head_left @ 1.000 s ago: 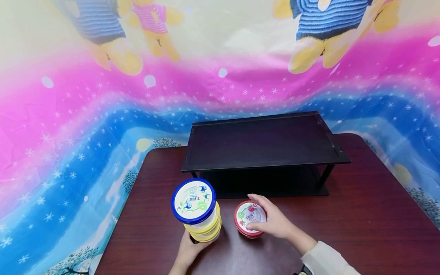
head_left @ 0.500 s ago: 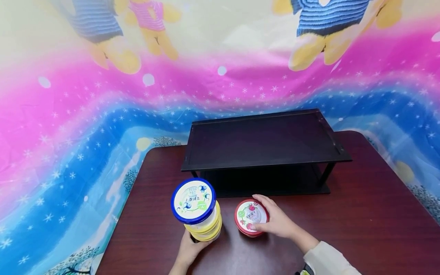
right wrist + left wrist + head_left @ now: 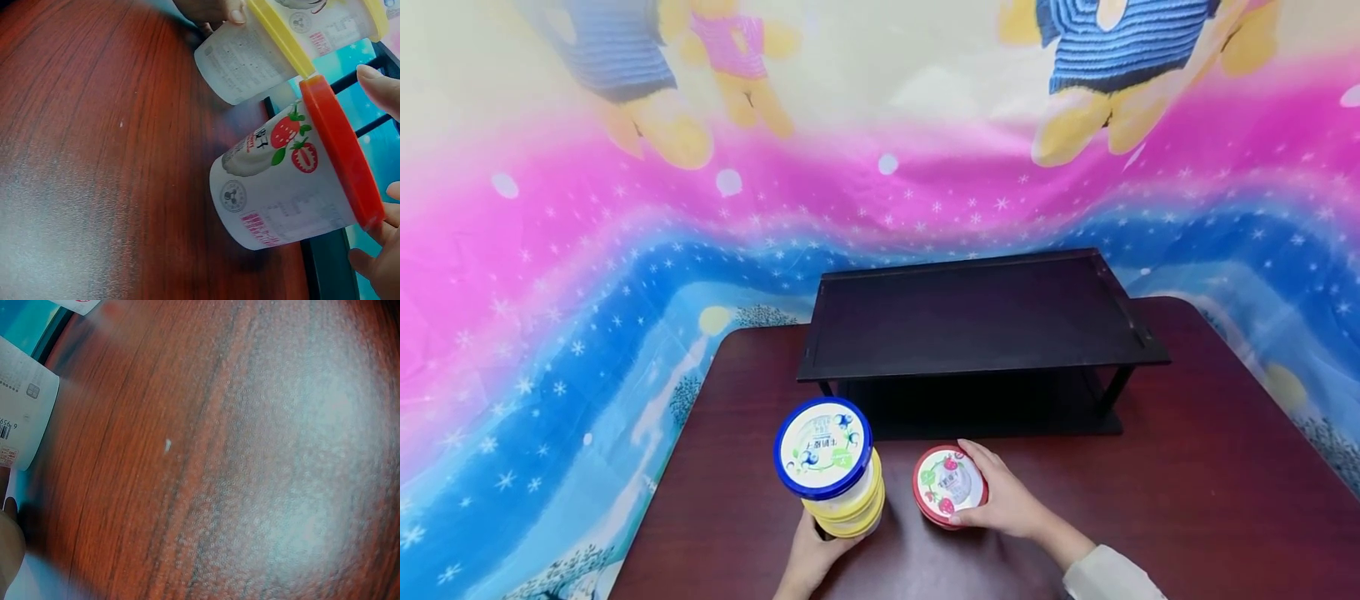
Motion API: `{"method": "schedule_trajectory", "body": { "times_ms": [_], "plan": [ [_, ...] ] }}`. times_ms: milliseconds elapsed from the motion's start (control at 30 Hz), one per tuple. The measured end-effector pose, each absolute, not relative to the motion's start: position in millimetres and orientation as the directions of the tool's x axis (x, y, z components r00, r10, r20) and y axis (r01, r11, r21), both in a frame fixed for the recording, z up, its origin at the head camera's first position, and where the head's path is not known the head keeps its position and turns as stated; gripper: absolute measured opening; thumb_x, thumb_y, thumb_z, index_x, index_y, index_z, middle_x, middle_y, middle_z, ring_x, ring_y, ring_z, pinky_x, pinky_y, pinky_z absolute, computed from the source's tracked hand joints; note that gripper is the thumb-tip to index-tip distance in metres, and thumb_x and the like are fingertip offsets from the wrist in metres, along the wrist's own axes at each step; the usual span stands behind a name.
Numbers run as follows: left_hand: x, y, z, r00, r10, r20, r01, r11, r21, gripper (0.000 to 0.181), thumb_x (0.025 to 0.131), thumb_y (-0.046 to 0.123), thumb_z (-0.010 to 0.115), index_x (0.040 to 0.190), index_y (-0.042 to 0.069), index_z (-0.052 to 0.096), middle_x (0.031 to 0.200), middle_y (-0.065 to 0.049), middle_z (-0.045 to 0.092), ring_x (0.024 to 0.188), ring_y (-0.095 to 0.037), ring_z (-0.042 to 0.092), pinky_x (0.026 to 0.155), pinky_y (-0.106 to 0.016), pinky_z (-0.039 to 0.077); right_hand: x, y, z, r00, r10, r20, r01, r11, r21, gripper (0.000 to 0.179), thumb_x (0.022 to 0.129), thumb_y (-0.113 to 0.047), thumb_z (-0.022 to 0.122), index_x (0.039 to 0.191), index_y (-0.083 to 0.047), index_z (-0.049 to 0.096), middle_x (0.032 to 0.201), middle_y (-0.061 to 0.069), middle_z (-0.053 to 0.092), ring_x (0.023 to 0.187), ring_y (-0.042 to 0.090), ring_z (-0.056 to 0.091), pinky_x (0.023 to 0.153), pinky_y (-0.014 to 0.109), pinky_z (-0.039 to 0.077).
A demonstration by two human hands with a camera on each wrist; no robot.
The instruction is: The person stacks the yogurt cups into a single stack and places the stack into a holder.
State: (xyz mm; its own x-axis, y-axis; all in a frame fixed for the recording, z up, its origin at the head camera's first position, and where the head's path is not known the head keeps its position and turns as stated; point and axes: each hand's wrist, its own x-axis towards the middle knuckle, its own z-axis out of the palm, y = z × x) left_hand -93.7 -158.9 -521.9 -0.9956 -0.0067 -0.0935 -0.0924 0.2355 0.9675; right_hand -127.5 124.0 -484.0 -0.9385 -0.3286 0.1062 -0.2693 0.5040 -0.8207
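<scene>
My left hand (image 3: 812, 554) grips the bottom of a stack of tubs in the head view. On top is a blue-lidded tub (image 3: 823, 446) with blueberries printed on it, over two yellow-lidded tubs (image 3: 867, 510). To the right stands a strawberry tub (image 3: 936, 492) with a red lid. My right hand (image 3: 1009, 504) holds it at the rim, fingers on the far side and thumb near. The right wrist view shows this strawberry tub (image 3: 275, 187) close beside the yellow-lidded one (image 3: 244, 62). At the left wrist view's edge a white tub wall (image 3: 25, 406) appears above part of my left hand (image 3: 9, 550).
A black two-tier shelf (image 3: 985, 317) stands behind the tubs, its lower board close to them. All of it rests on a dark red wooden table (image 3: 1225, 483). A patterned cloth backdrop (image 3: 880, 192) hangs right behind the table.
My right thumb has slid off the red lid's top to its near right edge, and the fingers have shifted slightly right along the rim. The left hand and its stack have stayed put.
</scene>
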Motion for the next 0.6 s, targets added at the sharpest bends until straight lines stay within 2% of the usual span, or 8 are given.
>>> {"method": "schedule_trajectory", "body": {
  "times_ms": [300, 600],
  "plan": [
    [-93, -159, -522, -0.995, 0.006, -0.099, -0.096, 0.212, 0.973, 0.069, 0.061, 0.017, 0.078, 0.116, 0.01, 0.037, 0.109, -0.004, 0.05, 0.1, -0.016, 0.046, 0.086, -0.03, 0.034, -127, 125, -496, -0.939, -0.324, 0.117, -0.275, 0.499, -0.822, 0.105, 0.046, -0.04, 0.082, 0.13, -0.002, 0.031, 0.128, 0.02, 0.034, 0.117, 0.033, 0.028, 0.09, 0.053, 0.025],
    [-94, -160, -527, -0.996, -0.01, -0.087, -0.087, 0.233, 0.969, 0.069, 0.06, 0.017, 0.079, 0.115, 0.01, 0.038, 0.107, -0.003, 0.052, 0.099, -0.016, 0.046, 0.086, -0.03, 0.034, -128, 125, -500, -0.941, -0.325, 0.094, -0.243, 0.458, -0.855, 0.107, 0.046, -0.037, 0.082, 0.132, -0.003, 0.028, 0.129, 0.022, 0.032, 0.117, 0.035, 0.027, 0.09, 0.055, 0.023]
  ]
}}
